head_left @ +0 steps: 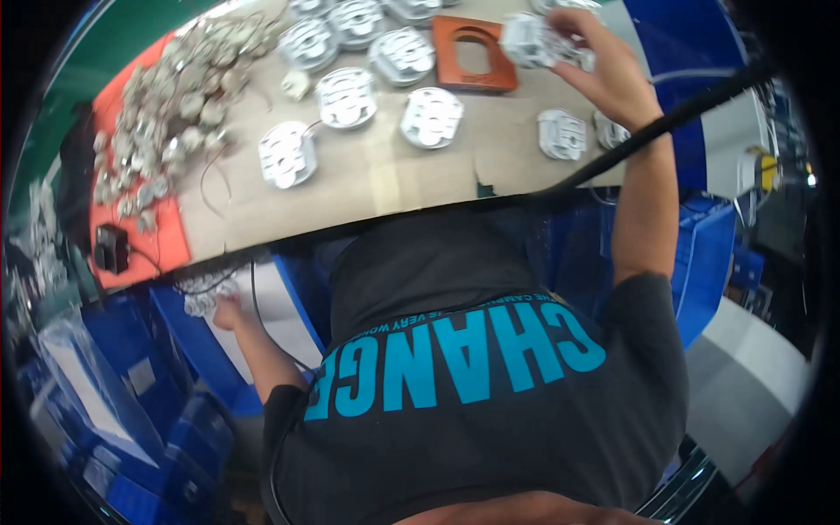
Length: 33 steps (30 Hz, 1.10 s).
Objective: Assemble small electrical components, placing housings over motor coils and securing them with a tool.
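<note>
My right hand [604, 66] reaches over the far right of the bench, its thumb and fingers closed around a white plastic housing [575, 54] that is blurred by motion. Beside it, another white part [523, 39] overlaps the edge of an orange fixture block [446, 54] with an oval opening; whether the two white parts are joined I cannot make out. My left hand [229, 312] is low on the left, below the bench edge, at a pile of whitish parts [201, 302] in a blue bin [229, 372]. Its fingers are mostly hidden among them.
Several white round housings [346, 98] stand on the bench [367, 179]. Small metallic parts with wires [188, 105] heap on an orange mat [166, 241] at left. A black adapter [111, 248] lies on its corner. A dark cable [647, 144] crosses near my right forearm.
</note>
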### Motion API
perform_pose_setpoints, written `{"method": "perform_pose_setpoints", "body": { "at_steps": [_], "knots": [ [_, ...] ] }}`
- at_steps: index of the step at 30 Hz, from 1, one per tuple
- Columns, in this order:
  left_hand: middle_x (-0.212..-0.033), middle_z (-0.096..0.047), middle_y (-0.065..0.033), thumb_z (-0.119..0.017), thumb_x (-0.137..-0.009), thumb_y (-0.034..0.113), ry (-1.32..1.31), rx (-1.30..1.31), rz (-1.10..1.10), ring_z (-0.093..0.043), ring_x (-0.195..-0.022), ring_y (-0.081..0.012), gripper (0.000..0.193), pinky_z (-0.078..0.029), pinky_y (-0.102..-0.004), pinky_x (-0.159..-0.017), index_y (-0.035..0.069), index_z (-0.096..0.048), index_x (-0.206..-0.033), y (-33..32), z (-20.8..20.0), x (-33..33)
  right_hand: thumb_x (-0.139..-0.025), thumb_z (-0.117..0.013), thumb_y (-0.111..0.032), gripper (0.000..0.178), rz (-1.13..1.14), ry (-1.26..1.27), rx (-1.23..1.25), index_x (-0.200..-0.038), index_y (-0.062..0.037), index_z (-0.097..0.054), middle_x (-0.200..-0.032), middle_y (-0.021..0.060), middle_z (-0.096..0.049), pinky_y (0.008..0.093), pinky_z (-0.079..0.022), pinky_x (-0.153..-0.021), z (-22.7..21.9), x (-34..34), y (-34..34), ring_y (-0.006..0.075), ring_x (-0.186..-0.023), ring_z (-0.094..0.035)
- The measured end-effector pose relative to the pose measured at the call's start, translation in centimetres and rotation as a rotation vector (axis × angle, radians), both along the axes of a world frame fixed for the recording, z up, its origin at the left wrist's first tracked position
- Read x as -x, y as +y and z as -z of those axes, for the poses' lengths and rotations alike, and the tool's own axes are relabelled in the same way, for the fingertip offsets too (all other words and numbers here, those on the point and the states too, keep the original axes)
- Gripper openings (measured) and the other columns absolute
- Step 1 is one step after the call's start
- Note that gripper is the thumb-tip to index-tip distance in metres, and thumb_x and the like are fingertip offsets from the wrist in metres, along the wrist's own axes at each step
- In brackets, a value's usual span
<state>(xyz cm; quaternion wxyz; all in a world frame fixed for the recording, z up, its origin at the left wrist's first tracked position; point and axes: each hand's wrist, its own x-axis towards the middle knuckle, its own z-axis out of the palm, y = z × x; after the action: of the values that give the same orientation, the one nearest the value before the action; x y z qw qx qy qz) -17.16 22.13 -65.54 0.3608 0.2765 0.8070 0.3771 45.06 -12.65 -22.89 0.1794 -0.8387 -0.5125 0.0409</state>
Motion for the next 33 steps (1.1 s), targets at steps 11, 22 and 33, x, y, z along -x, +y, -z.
{"method": "perform_pose_setpoints", "body": {
  "at_steps": [11,22,33],
  "knots": [
    [-0.103,-0.071,-0.0246,-0.081,-0.081,0.049,0.739,-0.056,0.162,-0.068,-0.095,-0.0404,0.064,-0.053,-0.0469,-0.087,-0.009,-0.068,-0.104,-1.5,-7.5,2.3,-0.085,-0.074,-0.009,0.05,-0.153,-0.12,0.124,-0.132,-0.0056,-0.055,-0.126,0.0167,-0.064,0.0432,-0.049,-0.1,4.1,-1.9,3.8,0.0348,-0.119,-0.06],
    [-0.09,-0.07,-0.0079,-0.072,-0.096,0.015,0.202,-0.947,0.611,-0.064,-0.075,-0.0099,0.023,-0.051,-0.0213,-0.065,-0.005,-0.066,-0.106,2.8,-34.0,-14.4,-0.083,-0.073,-0.004,0.051,-0.294,-0.021,0.026,-0.13,-0.0058,-0.053,-0.12,0.0191,-0.066,0.0451,-0.05,-0.096,5.2,-3.6,4.7,0.0397,-0.113,-0.062],
    [-0.087,-0.07,-0.0159,-0.082,-0.081,0.027,0.66,-0.783,1.894,-0.068,-0.077,-0.0324,0.033,-0.054,-0.0403,-0.072,0.0,-0.066,-0.091,-1.7,-36.5,-40.2,-0.085,-0.073,-0.006,0.055,-0.185,-0.009,-0.035,-0.138,-0.0101,-0.054,-0.136,0.0142,-0.061,0.0418,-0.047,-0.107,5.4,-2.4,3.6,0.0329,-0.127,-0.057]
  ]
}}
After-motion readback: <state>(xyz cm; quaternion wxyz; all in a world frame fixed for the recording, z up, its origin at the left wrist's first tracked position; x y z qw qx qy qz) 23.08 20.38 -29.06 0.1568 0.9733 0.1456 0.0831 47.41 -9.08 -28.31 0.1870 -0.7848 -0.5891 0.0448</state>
